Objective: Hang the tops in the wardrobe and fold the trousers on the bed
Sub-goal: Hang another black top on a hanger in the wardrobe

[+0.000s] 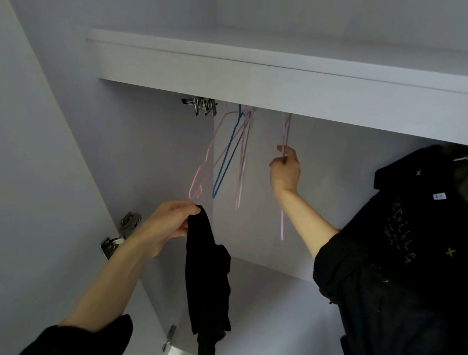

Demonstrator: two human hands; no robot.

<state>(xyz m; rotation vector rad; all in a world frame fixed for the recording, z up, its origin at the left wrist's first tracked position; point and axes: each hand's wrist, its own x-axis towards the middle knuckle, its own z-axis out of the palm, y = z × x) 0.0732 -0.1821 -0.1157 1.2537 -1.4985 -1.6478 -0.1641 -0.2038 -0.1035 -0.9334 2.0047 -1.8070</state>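
The left hand (pixel 170 223) pinches a black top (pixel 208 277) hanging limp in the wardrobe (pixel 284 73), while the right hand (pixel 286 171) grips a pink hanger (pixel 285 131) on the rail, between more hangers (pixel 228 150) and a hung black garment (pixel 411 236) (gold lettering, unreadable).

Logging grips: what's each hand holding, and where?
Left hand pinches the black top at its upper edge; right hand grips the pink hanger on its upper wire.
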